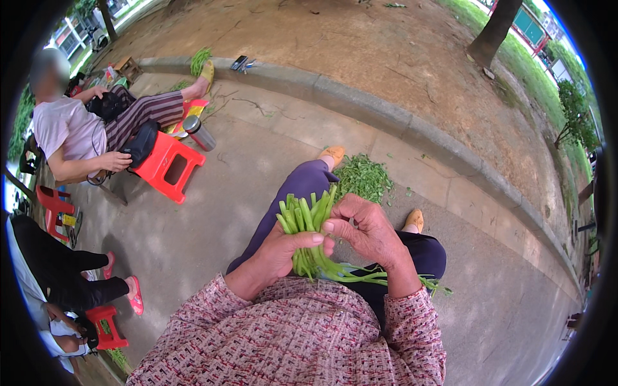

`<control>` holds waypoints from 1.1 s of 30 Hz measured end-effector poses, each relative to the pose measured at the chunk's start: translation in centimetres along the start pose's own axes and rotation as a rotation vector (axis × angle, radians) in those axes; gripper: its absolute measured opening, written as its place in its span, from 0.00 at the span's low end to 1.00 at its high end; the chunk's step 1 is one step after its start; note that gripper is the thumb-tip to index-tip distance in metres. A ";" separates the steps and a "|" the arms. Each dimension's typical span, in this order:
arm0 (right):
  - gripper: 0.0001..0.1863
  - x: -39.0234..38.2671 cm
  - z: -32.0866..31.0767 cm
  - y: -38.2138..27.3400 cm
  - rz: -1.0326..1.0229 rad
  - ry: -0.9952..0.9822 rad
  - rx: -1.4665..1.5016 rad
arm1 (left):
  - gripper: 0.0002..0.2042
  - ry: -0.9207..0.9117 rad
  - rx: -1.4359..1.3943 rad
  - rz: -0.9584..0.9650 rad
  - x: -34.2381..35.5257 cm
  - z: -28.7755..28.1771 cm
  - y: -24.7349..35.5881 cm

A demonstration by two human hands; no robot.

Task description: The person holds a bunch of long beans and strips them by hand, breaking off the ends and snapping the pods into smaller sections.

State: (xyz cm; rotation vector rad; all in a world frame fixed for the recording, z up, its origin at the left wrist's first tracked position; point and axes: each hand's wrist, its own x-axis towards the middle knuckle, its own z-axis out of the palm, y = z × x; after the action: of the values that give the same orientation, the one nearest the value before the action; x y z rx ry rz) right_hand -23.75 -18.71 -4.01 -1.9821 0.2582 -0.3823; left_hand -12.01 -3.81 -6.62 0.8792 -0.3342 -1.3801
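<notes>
My left hand (277, 252) is wrapped round a bunch of green leafy-vegetable stems (302, 215), held upright over my lap with the cut ends uppermost. The thumb of that hand lies across the front of the bunch. At the bunch's right edge, my right hand (370, 228) has thumb and forefinger closed on a stem; the exact pinch is partly hidden. Thinner stems (367, 278) trail from the bottom of the bunch across my lap, under my right wrist. On the ground between my feet lies a pile of torn green leaves (364, 179).
To the left, a person (71, 135) sits beside a red plastic stool (168, 168) and a steel tumbler (200, 134). A concrete curb (360, 106) crosses ahead, with a phone (239, 62) and a green bunch (200, 61) on it. Another person (58, 257) is at lower left.
</notes>
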 end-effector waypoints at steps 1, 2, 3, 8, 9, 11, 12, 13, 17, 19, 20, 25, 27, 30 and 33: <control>0.12 0.3 -0.4 -0.2 -0.006 0.056 -0.018 | 0.17 0.015 0.005 -0.018 -0.2 0.1 0.1; 0.15 0.7 -0.8 -0.4 -0.013 0.111 -0.036 | 0.18 0.030 0.010 -0.035 -0.3 0.2 0.2; 0.17 1.1 -1.0 -0.4 -0.033 0.138 0.062 | 0.18 0.010 0.013 -0.044 -0.1 0.3 0.1; 0.30 3.0 0.2 -2.3 -0.018 0.021 0.287 | 0.18 -0.032 -0.001 -0.049 0.0 -0.1 -0.4; 0.29 3.4 0.5 -2.3 -0.064 -0.067 0.203 | 0.18 -0.044 -0.006 -0.043 0.0 -0.2 -0.4; 0.27 3.6 0.7 -2.4 -0.077 -0.166 0.080 | 0.19 -0.078 -0.024 -0.017 0.1 -0.2 -0.5; 0.26 3.4 1.0 -2.5 -0.054 -0.191 0.052 | 0.18 -0.076 -0.030 -0.018 -0.1 -0.1 -0.4; 0.25 3.5 1.2 -2.5 -0.042 -0.220 0.024 | 0.18 -0.076 -0.035 -0.017 -0.3 0.0 -0.3; 0.26 3.9 0.1 -3.5 -0.113 -0.118 0.041 | 0.17 -0.089 0.011 0.000 -0.3 -0.6 -0.4; 0.31 4.1 -0.6 -4.7 -0.082 -0.059 0.074 | 0.16 -0.113 -0.002 0.024 -0.5 -0.7 -0.4; 0.32 4.3 -0.3 -4.5 -0.125 -0.076 0.008 | 0.16 -0.129 -0.006 0.028 -0.5 -0.9 -0.5; 0.38 4.4 0.7 -5.6 -0.048 -0.346 -0.201 | 0.17 -0.123 0.018 0.056 -0.2 -1.2 -1.3; 0.39 4.9 -0.6 -5.9 -0.128 -0.084 -0.022 | 0.18 -0.162 0.043 0.013 -0.5 -0.9 -0.7; 0.38 5.1 -0.1 -6.3 -0.173 -0.064 0.038 | 0.16 -0.156 -0.041 0.060 -0.9 -0.4 -0.1; 0.37 4.3 2.3 -6.0 -0.184 -0.376 -0.250 | 0.14 -0.201 0.101 0.116 -0.9 -1.0 -0.7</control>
State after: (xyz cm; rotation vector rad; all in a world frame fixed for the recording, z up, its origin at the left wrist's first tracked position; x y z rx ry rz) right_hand -18.84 -15.72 1.10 -2.2854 -0.1232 -0.0886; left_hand -12.03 -2.62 -7.50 0.7920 -0.6044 -1.3553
